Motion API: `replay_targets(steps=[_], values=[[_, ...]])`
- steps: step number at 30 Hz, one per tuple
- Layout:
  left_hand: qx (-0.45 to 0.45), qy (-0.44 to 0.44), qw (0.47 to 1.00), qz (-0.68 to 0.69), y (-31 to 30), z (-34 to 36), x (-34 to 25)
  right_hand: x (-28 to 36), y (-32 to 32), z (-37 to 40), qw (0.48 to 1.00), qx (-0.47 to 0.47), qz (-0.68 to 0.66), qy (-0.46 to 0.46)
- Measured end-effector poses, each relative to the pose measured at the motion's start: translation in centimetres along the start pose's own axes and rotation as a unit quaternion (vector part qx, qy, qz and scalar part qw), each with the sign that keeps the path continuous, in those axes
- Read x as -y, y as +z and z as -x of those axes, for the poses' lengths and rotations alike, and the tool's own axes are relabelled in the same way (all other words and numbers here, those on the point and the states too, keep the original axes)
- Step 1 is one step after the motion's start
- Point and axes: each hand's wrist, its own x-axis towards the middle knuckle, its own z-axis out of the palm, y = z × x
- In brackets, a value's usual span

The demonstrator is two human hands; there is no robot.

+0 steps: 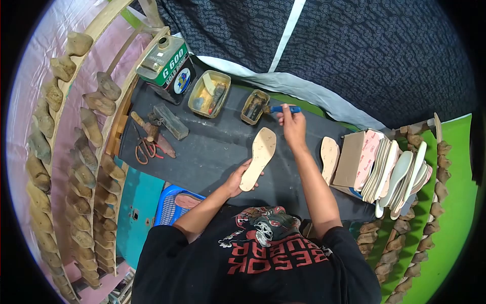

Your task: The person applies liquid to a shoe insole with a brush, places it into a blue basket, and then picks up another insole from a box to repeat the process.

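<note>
My left hand (237, 179) is wrapped round the lower part of a pale, sole-shaped insole (262, 152), its wider end pointing up and away from me. In my right hand (292, 121) is a brush with a blue handle (278, 109). The brush's tip is at the right edge of a small glue-stained container (253, 106). A larger cream tub (212, 91) with tools and scraps inside stands to the left of that container. Another insole (329, 157) lies right of my right forearm, beside a cardboard box (353, 157).
A green and black can (169, 68) stands at the back left. Pliers (162, 147), scissors (143, 147) and a clear block (171, 121) lie in front. Stacked soles (392, 167) fill the right end. A blue basket (169, 205) is near my left elbow; shoe lasts line both sides.
</note>
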Motion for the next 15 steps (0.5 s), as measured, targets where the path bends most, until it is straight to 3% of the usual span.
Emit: replay_targets(steps=[7, 15], values=[[-0.005, 0.008, 1.000, -0.018, -0.4, 0.5, -1.5, -1.8, 4.1, -0.3, 0.997, 0.018, 0.065, 0.024], [0.000, 0.010, 1.000, -0.022, -0.7, 0.6, -2.4, -2.1, 4.0, -0.2, 1.000, -0.002, -0.002, 0.031]])
